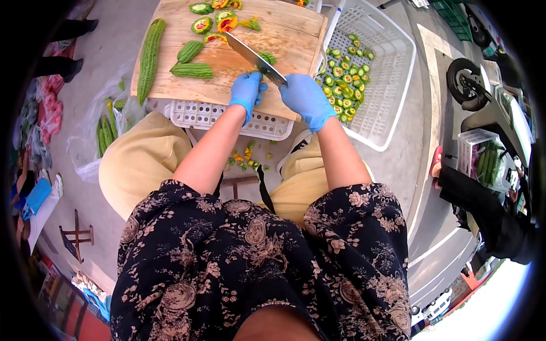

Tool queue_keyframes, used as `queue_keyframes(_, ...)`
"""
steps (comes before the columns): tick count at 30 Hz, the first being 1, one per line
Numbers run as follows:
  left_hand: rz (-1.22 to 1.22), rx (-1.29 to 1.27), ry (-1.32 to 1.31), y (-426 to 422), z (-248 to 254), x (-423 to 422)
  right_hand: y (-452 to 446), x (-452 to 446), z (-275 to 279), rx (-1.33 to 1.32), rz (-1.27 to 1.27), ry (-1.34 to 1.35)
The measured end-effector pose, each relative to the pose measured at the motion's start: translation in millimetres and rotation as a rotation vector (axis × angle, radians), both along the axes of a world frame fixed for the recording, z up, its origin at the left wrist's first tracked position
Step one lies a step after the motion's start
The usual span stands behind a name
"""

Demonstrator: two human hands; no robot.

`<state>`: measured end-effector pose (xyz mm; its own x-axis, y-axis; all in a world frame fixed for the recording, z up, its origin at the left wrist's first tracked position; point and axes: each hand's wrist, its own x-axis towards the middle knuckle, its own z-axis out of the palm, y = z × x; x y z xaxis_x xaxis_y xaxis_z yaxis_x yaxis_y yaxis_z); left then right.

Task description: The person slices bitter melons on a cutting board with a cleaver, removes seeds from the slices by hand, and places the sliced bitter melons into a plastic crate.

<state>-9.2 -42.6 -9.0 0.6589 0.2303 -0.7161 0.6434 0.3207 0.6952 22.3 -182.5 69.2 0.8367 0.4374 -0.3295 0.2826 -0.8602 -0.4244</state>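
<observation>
My right hand [307,100], in a blue glove, is closed around the handle of a kitchen knife [250,54]. The blade slants up and left over a wooden cutting board [296,34]. My left hand [246,93], also gloved, is beside the blade's near side with its fingers curled; whatever they grip is hidden. A green bitter melon piece [267,57] shows partly behind the blade. Cut chunks of bitter melon [191,70] lie left of it, and opened ripe pieces [227,21] with red seeds sit farther back. One whole bitter melon [151,59] lies along the board's left edge.
Right of the board, a white plastic basket [392,74] holds many bitter melon slices [344,85]. Another white crate [227,116] is under the board. A clear bag [85,142] with green melons lies at left. Scraps [248,154] litter the ground; a scooter [495,108] stands right.
</observation>
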Motion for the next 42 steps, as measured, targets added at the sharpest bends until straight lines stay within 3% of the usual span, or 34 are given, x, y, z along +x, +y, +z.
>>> queue_keyframes(11,-0.036,0.007,-0.027,0.9,2.1,-0.4,27.0,8.1,-26.0,-0.08,0.002,0.023)
queue_keyframes(19,0.106,0.132,-0.052,50.7,-12.3,-5.9,15.9,6.7,-22.5,0.204,-0.101,-0.004)
queue_keyframes(23,-0.057,0.779,-0.299,56.7,-32.6,-7.7,-0.4,14.6,-13.2,0.358,-0.215,0.112)
queue_keyframes(25,-0.185,0.98,-0.365,41.9,1.1,-10.2,-3.2,11.7,16.5,0.465,-0.348,0.355)
queue_keyframes(28,-0.119,0.685,-0.445,26.7,-7.7,3.4,-11.0,10.5,24.2,0.685,-0.408,0.57)
queue_keyframes(31,0.162,-0.318,-0.353,11.8,33.9,11.4,-15.6,9.2,30.5,0.843,-0.413,0.742)
queue_keyframes(34,0.303,-0.852,-0.454,10.8,47.9,3.8,-20.5,10.6,27.9,0.839,-0.409,0.9)
queue_keyframes(35,0.265,-0.86,-0.443,17.0,39.2,0.7,-22.3,11.5,24.1,0.818,-0.403,0.921)
queue_keyframes(38,0.002,-0.454,-0.333,31.9,27.1,-26.6,-24.6,10.5,33.6,0.773,-0.356,0.859)
queue_keyframes(42,-0.759,0.017,-0.024,37.1,54.7,-87.1,-28.2,9.5,37.3,0.77,-0.354,0.761)
